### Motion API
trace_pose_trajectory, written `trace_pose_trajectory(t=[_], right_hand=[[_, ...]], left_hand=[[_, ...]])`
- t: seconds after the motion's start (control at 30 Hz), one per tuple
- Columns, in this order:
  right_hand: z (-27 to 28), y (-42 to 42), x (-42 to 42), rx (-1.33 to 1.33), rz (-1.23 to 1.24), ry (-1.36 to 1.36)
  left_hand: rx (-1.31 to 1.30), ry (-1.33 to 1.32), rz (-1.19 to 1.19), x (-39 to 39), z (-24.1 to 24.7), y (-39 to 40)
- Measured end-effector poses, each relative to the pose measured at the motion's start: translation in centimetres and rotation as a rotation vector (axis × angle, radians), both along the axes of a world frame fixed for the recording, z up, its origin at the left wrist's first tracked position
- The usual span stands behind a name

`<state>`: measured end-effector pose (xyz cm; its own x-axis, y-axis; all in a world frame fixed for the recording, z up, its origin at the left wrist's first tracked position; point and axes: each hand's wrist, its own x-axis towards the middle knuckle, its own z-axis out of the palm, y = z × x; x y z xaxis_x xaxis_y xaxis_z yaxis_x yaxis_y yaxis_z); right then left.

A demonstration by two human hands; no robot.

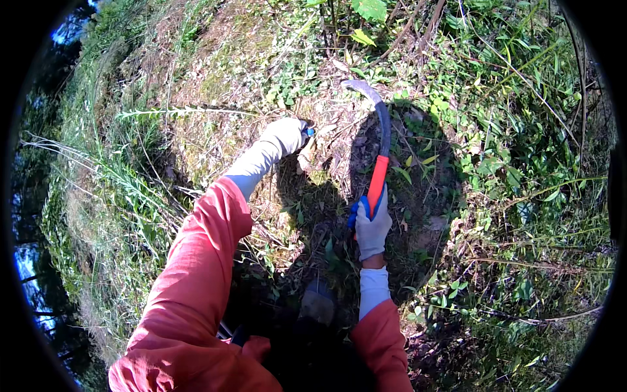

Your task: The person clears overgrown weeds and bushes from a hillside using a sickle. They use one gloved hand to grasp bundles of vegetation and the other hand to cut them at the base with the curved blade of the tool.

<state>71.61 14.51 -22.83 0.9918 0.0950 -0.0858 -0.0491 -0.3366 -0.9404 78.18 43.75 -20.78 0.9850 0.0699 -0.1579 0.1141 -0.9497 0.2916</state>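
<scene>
My right hand [373, 228], in a pale work glove with a blue palm, grips the orange handle [377, 179] of a sickle. The sickle's dark curved blade [383, 120] points away from me, its tip hooking left above the ground. Up and to the left, my left hand [286, 133], in the same kind of glove, is low over dry leaves and soil. Its fingers are mostly hidden, so a grip on anything cannot be made out. A leafy weed stem [196, 111] extends left from near this hand.
Tall weeds [142, 196] grow on the left. Dense green undergrowth [509, 166] covers the right, with thin bare stems crossing it. Woody stems [409, 29] rise at the top. A shoe [317, 304] stands in shadow below my hands.
</scene>
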Motion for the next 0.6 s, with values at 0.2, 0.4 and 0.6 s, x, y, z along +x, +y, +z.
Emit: trace_pose_trajectory(t=[0.2, 0.4, 0.6], right_hand=[[1.2, 0.7, -0.2, 0.051, -0.038, 0.067], [1.1, 0.9, -0.4, 0.065, -0.072, 0.078], [0.5, 0.5, -0.1, 0.128, -0.046, 0.18]], left_hand=[[0.084, 0.185, 0.132, -18.3, 3.0, 3.0], [0.322, 0.051, -0.037, -13.4, 1.7, 1.3], [0.508, -0.239, -0.208, -1.2, 1.8, -0.1]])
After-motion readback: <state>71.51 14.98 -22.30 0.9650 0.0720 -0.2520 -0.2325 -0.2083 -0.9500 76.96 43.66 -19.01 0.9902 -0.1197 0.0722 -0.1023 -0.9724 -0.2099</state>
